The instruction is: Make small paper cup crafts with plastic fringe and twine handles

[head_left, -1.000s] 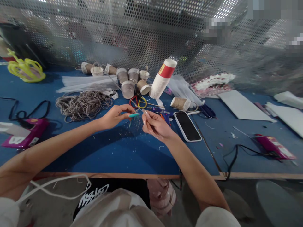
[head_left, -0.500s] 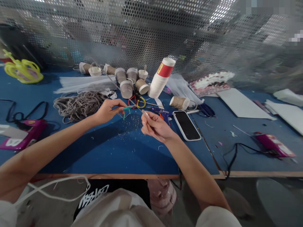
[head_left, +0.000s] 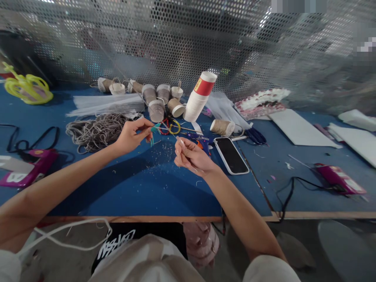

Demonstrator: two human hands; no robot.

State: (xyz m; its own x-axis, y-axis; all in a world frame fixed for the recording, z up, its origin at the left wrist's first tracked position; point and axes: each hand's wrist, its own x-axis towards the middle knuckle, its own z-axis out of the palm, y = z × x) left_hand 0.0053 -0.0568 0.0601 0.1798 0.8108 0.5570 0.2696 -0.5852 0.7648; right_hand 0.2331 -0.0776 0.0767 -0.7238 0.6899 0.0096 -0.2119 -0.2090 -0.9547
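Note:
My left hand (head_left: 131, 135) is closed on teal-handled snips (head_left: 155, 127), whose tip points right. Between the thumb and fingers of my right hand (head_left: 194, 156) is pinched a thin grey cord (head_left: 171, 131). The cord slants up and left, past the tip of the snips; whether the two touch I cannot tell. Behind my hands lie red-and-yellow-handled scissors (head_left: 175, 126). A heap of grey cord (head_left: 93, 131) rests beside my left hand, and a blue glue gun (head_left: 205, 140) lies just beyond my right.
Wrapped paper cups (head_left: 156, 111) and a tall stack of white cups (head_left: 195, 105) stand behind. A phone (head_left: 231, 156) lies right of my right hand. Purple devices (head_left: 337, 179) with black cables sit at both sides. A perforated metal screen (head_left: 188, 43) closes the back.
My left hand has moved slightly left and up with the snips, and their teal handles have turned. My right hand stays nearly in place, still pinching the cord.

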